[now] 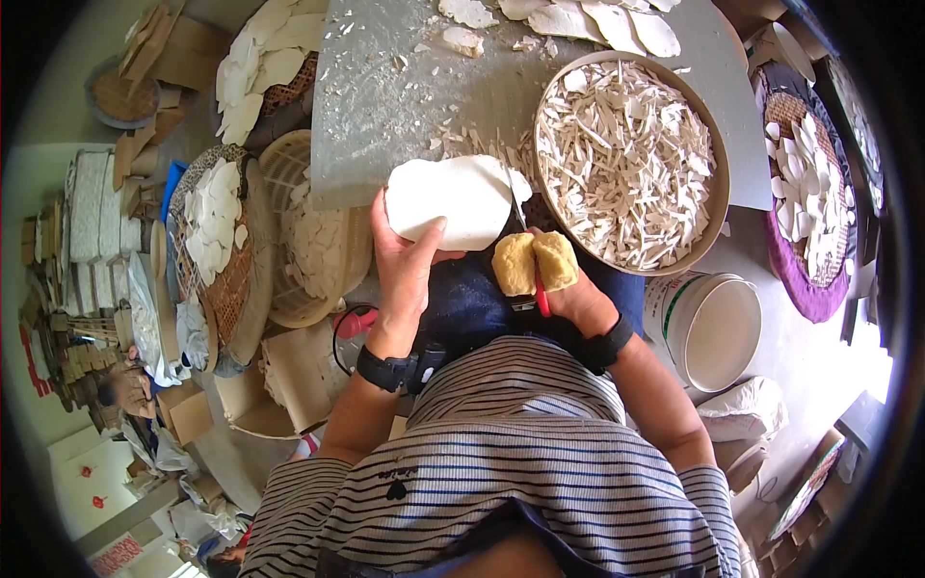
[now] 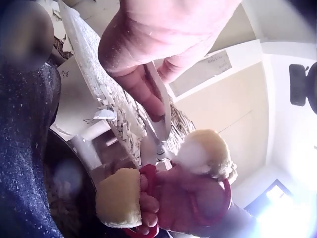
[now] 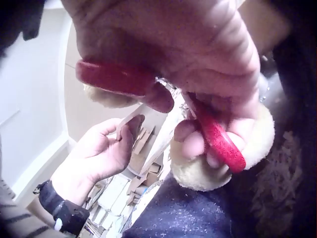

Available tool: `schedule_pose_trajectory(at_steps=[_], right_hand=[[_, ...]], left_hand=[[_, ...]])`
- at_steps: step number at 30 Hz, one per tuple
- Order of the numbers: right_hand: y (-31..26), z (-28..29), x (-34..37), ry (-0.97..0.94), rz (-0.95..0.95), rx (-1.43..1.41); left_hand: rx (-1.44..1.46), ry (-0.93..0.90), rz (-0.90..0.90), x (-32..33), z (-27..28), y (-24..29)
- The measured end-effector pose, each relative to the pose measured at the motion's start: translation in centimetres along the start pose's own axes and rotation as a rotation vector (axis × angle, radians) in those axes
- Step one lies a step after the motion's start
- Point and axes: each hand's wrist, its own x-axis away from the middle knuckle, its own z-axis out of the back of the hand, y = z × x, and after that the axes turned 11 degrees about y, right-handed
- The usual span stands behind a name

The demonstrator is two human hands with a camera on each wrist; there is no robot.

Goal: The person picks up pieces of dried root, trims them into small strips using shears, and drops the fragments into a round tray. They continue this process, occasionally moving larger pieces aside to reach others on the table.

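In the head view my left hand (image 1: pixel 397 265) grips a flat, white, roughly oval slice (image 1: pixel 448 204), thumb on top and fingers beneath. A pair of red-handled scissors (image 1: pixel 542 297) is in my right hand (image 1: pixel 586 306), with its blades at the slice's right edge. Yellow foam pads (image 1: pixel 515 265) wrap about the scissor handles and partly hide the fingers. From the left wrist, the blades (image 2: pixel 160 141) spread around the slice's edge (image 2: pixel 161 94). In the right wrist view, fingers pass through the red handle loops (image 3: pixel 218 136), and the left hand (image 3: pixel 99 148) pinches the slice.
A round tray (image 1: pixel 724 183) full of white strips sits on the grey table (image 1: pixel 371 135), near the right hand. More white slices (image 1: pixel 578 21) lie at the table's far side. A white bucket (image 1: pixel 718 332) stands at right; a yellowish basket (image 1: pixel 270 173) and cardboard box (image 1: pixel 299 376) at left.
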Motion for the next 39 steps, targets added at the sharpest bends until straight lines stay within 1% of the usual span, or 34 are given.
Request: schedule_pose_trajectory(at_steps=[2,3,6,8,10,12,14,15,17,20,21,23,24,25,28,31,34,37,39], right_hand=[[-0.5,0.9,0.0,-0.012,-0.007,0.06],[-0.5,1.1,0.0,-0.037,-0.019,0.026],[0.0,0.0,0.7,-0.056,-0.287,-0.293],[0.5,-0.9,1.1,0.027,-0.473,-0.713],[0.8,-1.3,1.4,0.027,-0.473,-0.759],[0.3,-0.6,0.9,-0.057,-0.287,-0.428],[0.6,-0.4,0.7,-0.084,-0.116,-0.16],[0.7,-0.3,0.6,-0.093,-0.029,-0.026],[0.3,0.2,0.6,-0.076,-0.033,-0.062],[-1.3,1.1,0.4,-0.069,-0.073,-0.128],[-1.7,1.2,0.4,-0.069,-0.094,-0.151],[-2.1,0.6,0.3,-0.059,-0.33,-0.55],[-2.5,1.2,0.2,-0.107,-0.303,-0.419],[-3.0,2.0,0.0,-0.154,-0.271,-0.289],[-3.2,0.8,0.4,0.134,-0.188,-0.437],[-2.1,0.6,0.4,0.125,0.032,-0.207],[-1.3,0.4,0.5,0.129,0.084,-0.155],[-2.0,0.3,0.5,0.071,-0.129,-0.416],[-2.7,0.7,0.6,0.128,-0.088,-0.376]], left_hand=[[-0.032,-0.014,0.004,0.0,0.0,0.1],[-0.035,-0.019,0.018,-0.1,0.2,0.1],[-0.043,-0.034,0.038,-0.3,0.4,-0.1],[-0.054,-0.032,0.017,-0.3,0.5,-0.1],[-0.059,-0.05,0.006,-0.3,0.5,0.3],[-0.09,-0.094,0.003,-0.4,0.4,1.1],[-0.149,-0.162,0.01,-0.5,0.8,2.1],[-0.18,-0.177,-0.069,-0.9,1.1,1.9],[-0.241,-0.208,-0.231,-1.8,1.7,1.2],[-0.002,0.028,-0.11,-1.1,1.2,0.1],[0.022,0.07,-0.188,-1.2,1.0,-0.5],[0.06,0.102,-0.162,-1.0,0.6,-1.1],[0.081,0.118,-0.147,-0.9,0.4,-1.3],[-0.011,0.099,-0.296,-1.3,0.4,-2.2],[-0.008,0.071,-0.223,-1.2,0.3,-1.5],[-0.061,-0.077,-0.277,-1.4,0.3,-0.7],[-0.058,-0.109,-0.23,-1.4,0.5,-0.4],[-0.035,-0.125,-0.176,-1.8,0.9,-0.6],[-0.016,-0.146,-0.144,-1.7,0.8,-0.1]])
